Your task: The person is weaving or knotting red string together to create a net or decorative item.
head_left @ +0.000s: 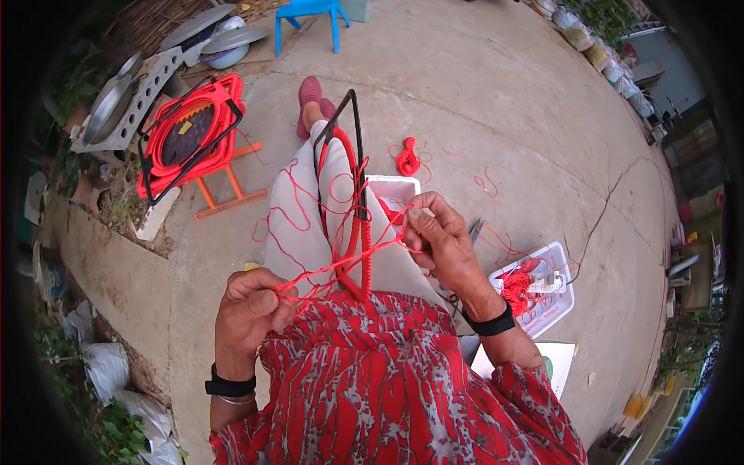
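Red cord (353, 260) stretches across my lap between my two hands, its strands crossing and partly twisted together. My left hand (252, 311) pinches one end of it at the lower left. Higher up and to the right, my right hand (443, 239) pinches the other end between thumb and fingertips. Behind the cord, a black metal frame (359, 133) leans upright between my legs, red cord wound tightly along its lower bar. Loose loops of thin red cord hang over my light trousers. Exactly how the strands join the frame is hard to see.
Left, black frames with red cord (229, 101) lie stacked on an orange stool (232, 183). A red cord bundle (408, 157) rests on the concrete ahead. One white basket (395, 184) stands by my knees; another basket (556, 306) at right holds red cord. A blue chair (311, 9) stands far ahead.
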The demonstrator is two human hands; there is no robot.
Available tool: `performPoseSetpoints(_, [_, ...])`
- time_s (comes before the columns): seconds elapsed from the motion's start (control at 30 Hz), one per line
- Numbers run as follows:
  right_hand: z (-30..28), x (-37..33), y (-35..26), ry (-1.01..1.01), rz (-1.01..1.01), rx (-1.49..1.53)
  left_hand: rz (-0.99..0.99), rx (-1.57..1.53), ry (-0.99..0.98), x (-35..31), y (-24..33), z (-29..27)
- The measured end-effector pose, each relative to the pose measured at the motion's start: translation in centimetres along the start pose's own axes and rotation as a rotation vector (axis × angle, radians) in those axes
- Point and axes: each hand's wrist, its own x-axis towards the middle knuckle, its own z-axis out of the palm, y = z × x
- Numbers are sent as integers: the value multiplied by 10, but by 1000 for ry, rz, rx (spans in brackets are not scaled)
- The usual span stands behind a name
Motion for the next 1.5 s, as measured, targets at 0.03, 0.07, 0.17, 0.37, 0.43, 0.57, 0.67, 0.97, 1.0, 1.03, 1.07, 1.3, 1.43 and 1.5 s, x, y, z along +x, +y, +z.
performPoseSetpoints(0.03, [-2, 0, -5, -9, -15, 18, 2, -1, -2, -2, 0, -2])
performPoseSetpoints(0.07, [-4, 0, -9, -19, -30, 35, -33, -7, 22, -5, 0, -3])
performPoseSetpoints(0.17, [-11, 1, -17, -29, -39, 80, -76, -14, 65, -9, -6, -3])
performPoseSetpoints(0.37, [-8, -4, -37, -75, -65, 126, -147, 289, 36, -8, -12, -3])
performPoseSetpoints(0.43, [-6, -6, -42, -92, -66, 147, -151, 430, 13, -5, -15, 2])
performPoseSetpoints(0.57, [-1, -11, -51, -88, -71, 101, 198, 924, 339, 3, -27, 4])
performPoseSetpoints(0.67, [-1, -13, -55, -101, -50, 95, 371, 1100, 511, 17, -17, 20])
performPoseSetpoints(0.97, [4, -20, -60, -112, -19, 124, 420, 987, 34, 86, -41, 96])
performPoseSetpoints(1.0, [3, -20, -61, -117, -21, 136, 421, 986, 33, 89, -44, 97])
performPoseSetpoints(1.03, [3, -20, -61, -115, -20, 138, 386, 937, 43, 91, -46, 97])
performPoseSetpoints(1.07, [3, -20, -61, -106, -16, 148, 351, 889, 54, 92, -48, 96])
performPoseSetpoints(1.3, [-1, -18, -61, -47, -11, 108, 298, 741, 7, 97, -47, 89])
performPoseSetpoints(1.43, [-7, -15, -59, 17, 4, 86, -84, 379, 97, 95, -38, 90])
performPoseSetpoints(1.5, [-14, -16, -58, 10, -17, 22, -114, 393, 102, 96, -39, 87])
